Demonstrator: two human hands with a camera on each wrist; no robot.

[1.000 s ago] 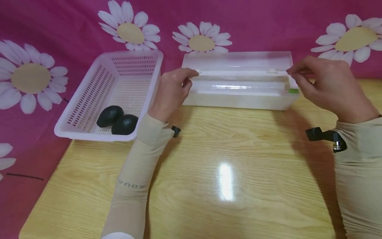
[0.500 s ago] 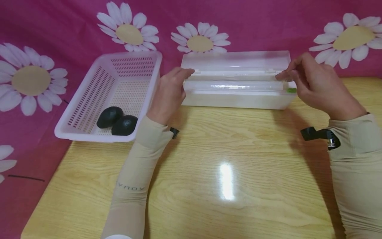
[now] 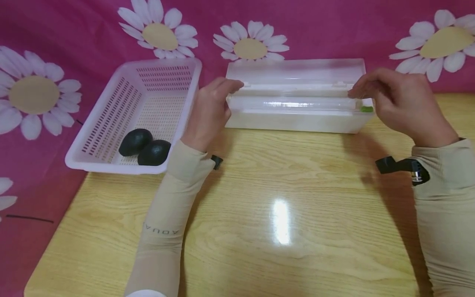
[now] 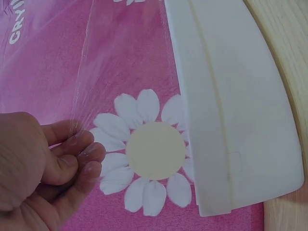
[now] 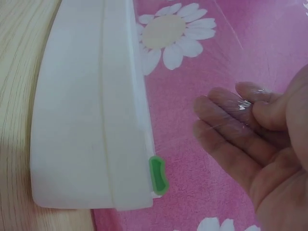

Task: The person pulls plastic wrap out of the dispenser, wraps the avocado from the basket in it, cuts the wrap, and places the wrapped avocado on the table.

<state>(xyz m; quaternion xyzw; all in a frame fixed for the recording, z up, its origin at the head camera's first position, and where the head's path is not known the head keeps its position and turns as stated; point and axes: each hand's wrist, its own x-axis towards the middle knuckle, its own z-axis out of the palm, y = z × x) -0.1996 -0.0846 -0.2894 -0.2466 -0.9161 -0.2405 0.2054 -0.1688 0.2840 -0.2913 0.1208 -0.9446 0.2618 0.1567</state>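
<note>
A white cling film dispenser (image 3: 289,121) stands at the back of the table with its lid raised and a shiny roll inside. At its left end my left hand (image 3: 209,111) pinches a clear sheet of cling film (image 4: 82,91) between thumb and fingers; the film gathers into creases there. My right hand (image 3: 408,105) is at the right end, its thumb (image 5: 269,115) against the index finger with a glinting bit of film between them. The other fingers of that hand stretch out behind the film. Below them is the dispenser's green slider (image 5: 159,175).
On the left stands a white plastic basket (image 3: 78,163) with two dark avocados (image 3: 136,142) in its near end. The wooden table (image 3: 245,214) stretches in front of the dispenser. A pink flowered cloth (image 3: 315,29) hangs behind.
My right hand has shifted a little left, from the dispenser's right edge to above its right end, and its outer fingers have spread. The left hand stays nearly in place.
</note>
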